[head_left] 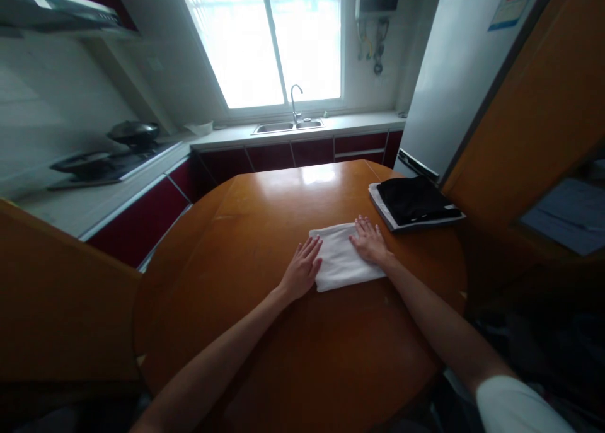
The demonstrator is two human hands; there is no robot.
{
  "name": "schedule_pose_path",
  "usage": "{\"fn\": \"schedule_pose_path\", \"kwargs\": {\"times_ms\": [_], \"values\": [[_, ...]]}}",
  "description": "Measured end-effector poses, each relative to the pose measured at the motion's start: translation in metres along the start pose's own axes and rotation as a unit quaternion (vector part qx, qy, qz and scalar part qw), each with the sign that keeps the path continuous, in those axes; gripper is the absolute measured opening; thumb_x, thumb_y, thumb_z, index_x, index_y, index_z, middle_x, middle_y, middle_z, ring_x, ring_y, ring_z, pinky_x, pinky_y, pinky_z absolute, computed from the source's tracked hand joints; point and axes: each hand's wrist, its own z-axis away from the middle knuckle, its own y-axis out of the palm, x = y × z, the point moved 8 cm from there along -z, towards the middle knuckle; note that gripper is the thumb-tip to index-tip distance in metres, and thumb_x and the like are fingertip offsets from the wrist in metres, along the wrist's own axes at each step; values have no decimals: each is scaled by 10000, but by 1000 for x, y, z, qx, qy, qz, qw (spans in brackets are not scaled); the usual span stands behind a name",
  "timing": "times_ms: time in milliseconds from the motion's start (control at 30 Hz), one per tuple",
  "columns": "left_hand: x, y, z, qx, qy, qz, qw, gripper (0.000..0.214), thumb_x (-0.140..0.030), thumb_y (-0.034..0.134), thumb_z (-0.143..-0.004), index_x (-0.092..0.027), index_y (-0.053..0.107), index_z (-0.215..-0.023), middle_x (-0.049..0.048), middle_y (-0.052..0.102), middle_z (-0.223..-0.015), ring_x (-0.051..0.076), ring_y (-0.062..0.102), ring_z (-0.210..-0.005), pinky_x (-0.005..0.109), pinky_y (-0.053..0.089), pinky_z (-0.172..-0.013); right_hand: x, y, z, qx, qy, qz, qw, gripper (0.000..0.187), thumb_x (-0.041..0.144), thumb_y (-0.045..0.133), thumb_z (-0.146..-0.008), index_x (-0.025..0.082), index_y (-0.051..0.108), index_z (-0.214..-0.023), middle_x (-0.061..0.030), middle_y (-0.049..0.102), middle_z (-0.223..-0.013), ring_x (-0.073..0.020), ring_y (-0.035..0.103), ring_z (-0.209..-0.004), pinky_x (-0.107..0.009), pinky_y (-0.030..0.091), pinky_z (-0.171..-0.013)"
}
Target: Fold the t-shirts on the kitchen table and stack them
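A folded white cloth point(338, 263) lies flat on the wooden table point(227, 256); whether it is a garment or a towel I cannot tell. My left hand point(302, 269) rests at its left edge, fingers stretched out and the fingertips touching the fabric. On the cloth's right part my right hand point(370, 242) lies flat, palm down, fingers slightly spread. Neither hand grips anything. To the right, beyond my right hand, sits a stack of folded fabric, a black piece point(413, 200) on top of a white-grey one point(385, 212).
Behind the table runs a counter with a sink point(278, 127) and faucet point(295, 102) under a bright window. A stove point(113, 165) with pans stands at the left. A fridge point(449, 74) and wooden panel border the right. The table's edge is rounded.
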Motion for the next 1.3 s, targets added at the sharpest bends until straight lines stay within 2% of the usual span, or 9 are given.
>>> {"fn": "schedule_pose_path", "kwargs": {"times_ms": [200, 333, 400, 500, 567, 800, 1067, 1233, 1300], "values": [[-26, 18, 8, 105, 100, -6, 989, 567, -510, 362, -1046, -374, 268, -1588, 11, 228, -1671, 265, 113, -1555, 533, 161, -1247, 3, -2, 2, 13, 1, -16, 1000, 697, 469, 306, -1022, 107, 207, -1609, -111, 95, -1690, -253, 68, -1558, -531, 91, -1237], [-25, 17, 10, 102, 98, -1, 990, 550, -494, 378, -1046, -368, 308, -1577, 16, 249, -1665, 268, 129, -1554, 550, 151, -1247, -4, -14, -3, 9, 13, -53, 998, 670, 433, 408, -1001, 183, 255, -1604, -108, 120, -1690, -273, 108, -1553, -561, 157, -1217], [-24, 12, 8, 84, 90, 15, 992, 546, -477, 367, -1051, -333, 326, -1576, 35, 274, -1657, 261, 155, -1551, 544, 165, -1248, -19, -31, -7, -38, 51, -83, 995, 628, 375, 447, -990, 143, 349, -1565, -162, 287, -1640, -272, 265, -1512, -483, 259, -1197], [-17, 5, 4, 45, 58, 47, 996, 530, -452, 317, -1064, -278, 365, -1563, 60, 338, -1632, 244, 209, -1540, 525, 204, -1248, -49, -52, -2, -96, 129, -135, 978, 494, 328, 495, -965, 58, 581, -1370, -219, 628, -1346, -268, 583, -1268, -347, 441, -1049], [-12, 4, 2, 32, 38, 60, 997, 522, -453, 292, -1068, -254, 423, -1532, 70, 389, -1606, 245, 243, -1530, 527, 219, -1244, -60, -51, 7, -73, 156, -169, 970, 372, 345, 577, -923, 79, 712, -1144, -191, 733, -1122, -268, 688, -1065, -306, 510, -899], [-9, 12, 1, 42, 44, 72, 996, 505, -468, 296, -1067, -231, 557, -1428, 86, 459, -1561, 268, 299, -1508, 565, 226, -1233, -51, -35, 31, 17, 189, -278, 942, 209, 314, 764, -768, 144, 698, -667, -51, 670, -591, -209, 701, -700, -199, 443, -537], [3, 11, -5, 4, 30, 104, 994, 527, -487, 302, -1058, -222, 507, -1466, 89, 506, -1525, 258, 368, -1476, 554, 221, -1239, -46, -24, 25, 113, 260, -458, 843, 266, 255, 760, -813, 142, 585, -648, 38, 531, -498, -67, 479, -426, -157, 390, -419], [7, 12, -6, 0, 17, 110, 994, 555, -517, 305, -1048, -211, 519, -1458, 101, 510, -1520, 275, 374, -1472, 558, 228, -1232, -32, -20, 24, 166, 210, -599, 755, 189, 211, 725, -850, 147, 597, -728, 61, 523, -536, -48, 433, -418, -142, 368, -414], [10, 12, -6, -8, 13, 112, 994, 561, -526, 304, -1045, -214, 518, -1459, 108, 513, -1516, 276, 384, -1467, 560, 232, -1229, -28, -23, 22, 153, 191, -621, 745, 134, 190, 713, -849, 150, 618, -762, 61, 528, -541, -51, 427, -421, -141, 342, -401]]}}
